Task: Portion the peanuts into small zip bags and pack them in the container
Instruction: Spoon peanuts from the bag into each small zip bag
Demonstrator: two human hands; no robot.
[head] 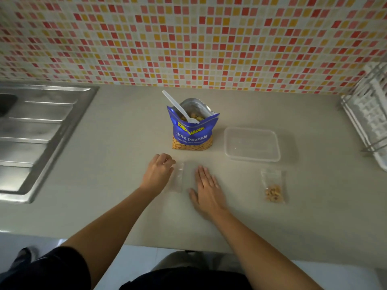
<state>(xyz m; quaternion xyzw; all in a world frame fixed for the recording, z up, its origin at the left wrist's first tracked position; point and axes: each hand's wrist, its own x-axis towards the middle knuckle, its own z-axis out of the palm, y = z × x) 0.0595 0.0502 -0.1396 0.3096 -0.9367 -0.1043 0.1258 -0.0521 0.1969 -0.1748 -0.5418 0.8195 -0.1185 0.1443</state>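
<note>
An open blue bag of salted peanuts [191,133] stands mid-counter with a white plastic spoon [180,107] stuck in it. To its right lies an empty clear plastic container [252,144] without a lid. A small zip bag with peanuts [273,186] lies flat in front of the container. An empty clear zip bag [180,177] lies flat between my hands. My left hand [158,172] has its fingers curled at the bag's upper left corner; whether it pinches the bag is unclear. My right hand [206,189] lies flat on the counter, fingers straight, just right of the empty bag.
A steel sink with a ribbed draining board [37,130] takes up the left side. A white wire dish rack [368,114] stands at the right edge. A mosaic tile wall [188,38] runs behind the beige counter [117,143].
</note>
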